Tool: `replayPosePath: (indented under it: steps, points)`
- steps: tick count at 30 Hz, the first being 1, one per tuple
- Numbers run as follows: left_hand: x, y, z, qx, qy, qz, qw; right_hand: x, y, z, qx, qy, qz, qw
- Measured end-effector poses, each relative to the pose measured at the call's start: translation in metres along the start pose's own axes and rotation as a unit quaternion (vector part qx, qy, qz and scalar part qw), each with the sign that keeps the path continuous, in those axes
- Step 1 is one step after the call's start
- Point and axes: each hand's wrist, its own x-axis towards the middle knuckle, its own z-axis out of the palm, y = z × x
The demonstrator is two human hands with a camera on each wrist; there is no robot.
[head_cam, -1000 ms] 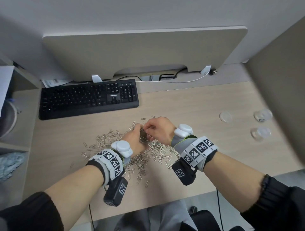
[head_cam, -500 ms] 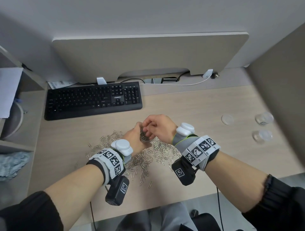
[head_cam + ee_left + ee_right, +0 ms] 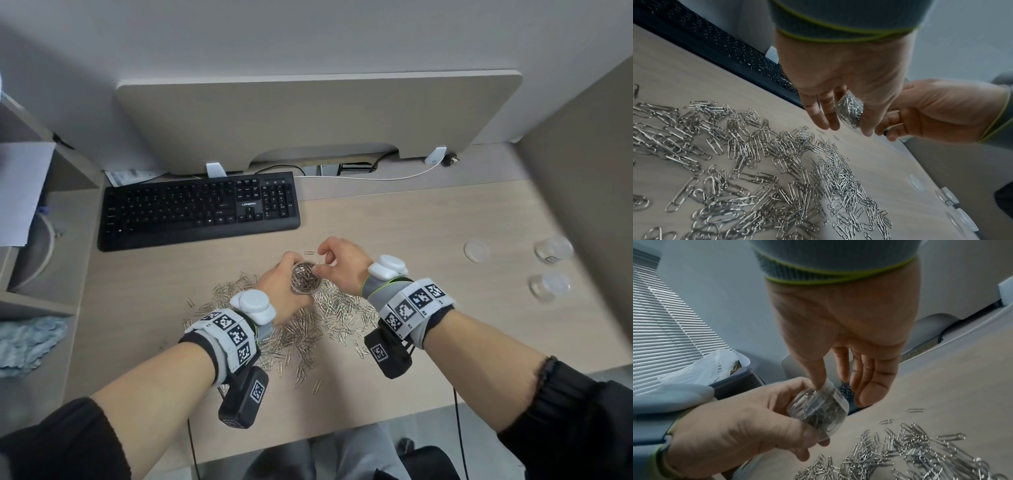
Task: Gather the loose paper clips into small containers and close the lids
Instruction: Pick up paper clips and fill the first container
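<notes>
My left hand [image 3: 278,283] grips a small clear round container [image 3: 306,277] packed with silver paper clips and holds it just above the desk. The container [image 3: 818,408] has no lid on, and its mouth tilts toward my right hand [image 3: 849,337]. That hand's thumb tip touches the clips at the rim, while its fingers hang nearly straight beyond the container, holding nothing. From the left wrist, the container [image 3: 850,112] shows between my left fingers, with the right hand [image 3: 941,110] behind it. A wide pile of loose paper clips [image 3: 308,325] lies on the desk under and around both hands.
A black keyboard [image 3: 198,209] lies behind the pile to the left. At the right of the desk are a loose clear lid [image 3: 476,250] and two clear containers [image 3: 553,249] [image 3: 549,286], close to a side partition. Shelves stand at the left.
My right hand's fingers have lifted off the container and shifted slightly right, uncovering its clip-filled mouth. The left hand has kept hold of the container in about the same place.
</notes>
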Motion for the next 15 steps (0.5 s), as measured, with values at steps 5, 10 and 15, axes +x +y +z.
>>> replayPosePath:
  steps: [5, 10, 15]
  points:
    - [0.002, -0.003, 0.002, 0.023, -0.004, 0.011, 1.0, 0.001, -0.002, 0.012, -0.017, -0.03, 0.022, 0.999]
    - [0.003, -0.013, 0.001, 0.032, 0.008, 0.001, 0.999, 0.007, 0.009, 0.005, 0.064, -0.015, 0.051, 0.997]
    - [0.004, -0.028, -0.004, 0.052, 0.007, -0.026, 0.998, 0.0, 0.057, -0.003, 0.0, -0.025, 0.146, 0.989]
